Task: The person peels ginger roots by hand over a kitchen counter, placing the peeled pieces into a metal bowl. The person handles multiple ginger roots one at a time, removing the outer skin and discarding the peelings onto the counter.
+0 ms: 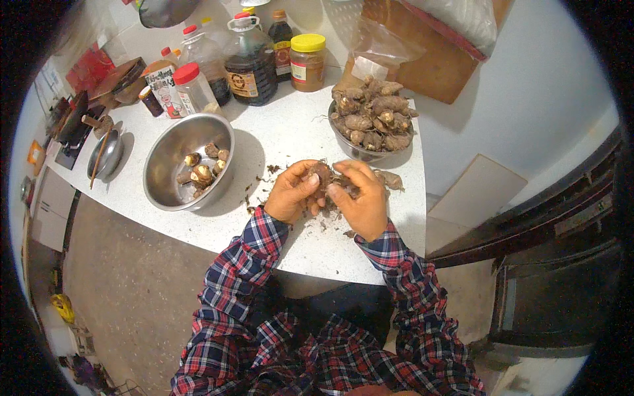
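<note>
A brown, hairy taro corm [322,172] is held in my left hand [292,193], with the thumb pressed on its near side. My right hand [364,200] is close against the corm's right side, thumb and forefinger spread apart; whether a fingertip touches it is hard to tell. Below both hands, dark peelings [324,215] are scattered over the white tabletop [307,255]. Another unpeeled taro [391,180] lies just beyond my right hand. To the left, a steel basin [161,158] contains several taros [202,174] with pale cut patches.
A heaped bowl [364,152] of unpeeled taros [371,116] stands at the back right, near the table's edge. Sauce bottles [250,64] and a yellow-lidded jar [308,64] line the wall. Farther left sits a small metal bowl [110,156] with a chopstick [99,157] across it.
</note>
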{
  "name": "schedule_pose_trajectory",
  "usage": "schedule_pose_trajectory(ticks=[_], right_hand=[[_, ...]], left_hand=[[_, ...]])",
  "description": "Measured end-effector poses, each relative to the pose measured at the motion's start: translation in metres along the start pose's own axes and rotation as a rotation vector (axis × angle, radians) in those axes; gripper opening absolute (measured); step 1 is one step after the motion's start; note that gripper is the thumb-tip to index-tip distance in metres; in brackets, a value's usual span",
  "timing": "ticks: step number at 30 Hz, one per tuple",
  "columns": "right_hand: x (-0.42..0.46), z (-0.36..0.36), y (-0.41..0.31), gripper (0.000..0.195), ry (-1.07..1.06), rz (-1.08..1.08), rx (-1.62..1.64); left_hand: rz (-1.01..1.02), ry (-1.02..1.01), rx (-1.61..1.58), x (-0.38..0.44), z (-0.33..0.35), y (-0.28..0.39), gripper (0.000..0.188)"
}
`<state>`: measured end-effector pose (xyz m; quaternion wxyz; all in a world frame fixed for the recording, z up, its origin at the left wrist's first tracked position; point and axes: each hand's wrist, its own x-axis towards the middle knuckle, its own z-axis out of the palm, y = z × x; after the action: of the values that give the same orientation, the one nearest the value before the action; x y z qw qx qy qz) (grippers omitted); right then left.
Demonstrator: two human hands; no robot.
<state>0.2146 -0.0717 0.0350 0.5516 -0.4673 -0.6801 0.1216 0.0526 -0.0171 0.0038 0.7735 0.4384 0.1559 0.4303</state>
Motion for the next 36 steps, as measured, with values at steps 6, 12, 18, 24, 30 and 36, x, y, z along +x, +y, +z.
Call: schedule_pose_trajectory(ticks=[6,12,18,24,30,36], right_hand=[[-0.007,0.002,0.006,0.014,0.06,-0.026,-0.05],[-0.008,0.008,-0.003,0.009,0.103,-0.053,-0.177],[-0.016,0.022,0.005,0.009,0.057,-0.079,-0.271],[-0.01,0.008,-0.001,0.012,0.033,-0.01,-0.353],[0.0,0.001,-0.003,0.019,0.098,-0.09,-0.181],[0.002,-0.006,0.01,0.025,-0.074,0.067,0.136]], left_hand=[[-0.017,0.025,0.068,0.001,0.008,-0.001,0.031],[-0.002,0.047,-0.022,0.0,0.008,-0.009,0.031],[0.017,-0.093,-0.179,0.004,-0.004,-0.013,0.037],[0.044,-0.003,-0.1,0.004,0.002,-0.006,0.037],[0.061,0.152,0.172,0.0,0.014,0.0,0.045],[0.05,0.054,0.306,0.0,0.005,-0.004,0.041]])
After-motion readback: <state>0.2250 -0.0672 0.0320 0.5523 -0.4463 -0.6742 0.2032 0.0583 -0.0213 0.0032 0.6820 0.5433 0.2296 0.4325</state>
